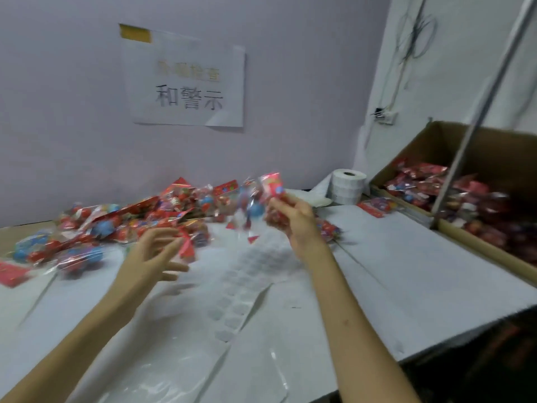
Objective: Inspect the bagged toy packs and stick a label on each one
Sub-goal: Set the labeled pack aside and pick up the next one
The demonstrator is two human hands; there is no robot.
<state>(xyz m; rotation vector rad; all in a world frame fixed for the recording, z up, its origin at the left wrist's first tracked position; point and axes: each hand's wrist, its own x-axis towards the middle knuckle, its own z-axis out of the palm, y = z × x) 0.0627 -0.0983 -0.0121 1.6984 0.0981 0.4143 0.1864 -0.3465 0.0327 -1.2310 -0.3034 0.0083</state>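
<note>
Toy pack (271, 184) pinched by right grip (293, 219), jutting up-left of it, left grip (154, 251) slack-fingered, empty, near pile (116, 225)

This is a packing and inspection station in a small factory or warehouse. Bagged toy packs (116, 225) lie heaped on the paper-covered tabletop (406, 271), and more fill an open cardboard carton (412, 146). A roll of labels (347, 186), a loose label strip (247, 286) and a printed wall notice (186, 80) mark a workstation.
</note>
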